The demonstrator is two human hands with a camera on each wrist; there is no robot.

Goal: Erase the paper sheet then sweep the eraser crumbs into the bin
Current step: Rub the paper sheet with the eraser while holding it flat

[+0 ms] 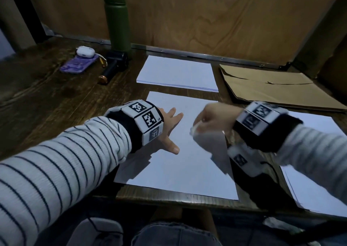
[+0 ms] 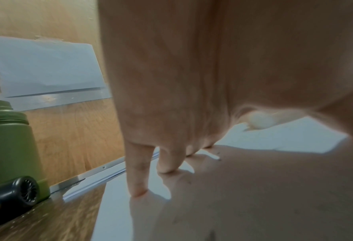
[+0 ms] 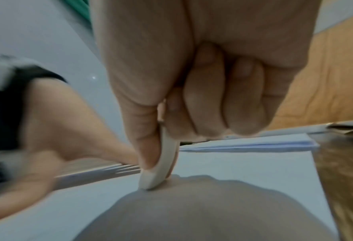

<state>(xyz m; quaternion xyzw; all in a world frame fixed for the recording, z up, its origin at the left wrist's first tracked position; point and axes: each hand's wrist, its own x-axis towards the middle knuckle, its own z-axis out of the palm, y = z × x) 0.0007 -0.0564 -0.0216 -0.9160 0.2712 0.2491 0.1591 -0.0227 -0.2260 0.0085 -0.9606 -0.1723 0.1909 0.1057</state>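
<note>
Paper sheet (image 1: 180, 163): white, lying flat at the near edge of the dark wooden bench (image 1: 47, 95), directly before the person. A few small dark specks show on it in the left wrist view.

Left hand (image 1: 169, 131): fingers straight and spread, pressed flat on the sheet's left part; fingertips (image 2: 137, 192) touch the paper. Striped sleeve (image 1: 56, 161), marker-tagged wristband.

Right hand (image 1: 216, 118): fingers curled, thumb and forefinger pinching a white eraser (image 3: 163, 168). The eraser's lower edge meets the sheet right of centre. Hand blurred in the head view.

Stack of white paper (image 1: 178, 75): beyond the sheet, apart from it by a strip of bench.

Further white sheets (image 1: 315, 180): at the right, partly under the right forearm.

Brown paper bag (image 1: 277, 88): flattened, far right, torn along its top.

Green bottle (image 1: 117, 18): upright at the back, against the wooden panel.

Black handheld fan (image 1: 114, 65): lying just in front of the bottle.

White earbud case (image 1: 84, 51): resting on a purple flat object (image 1: 77, 65), far left; what the purple object is cannot be told.
</note>
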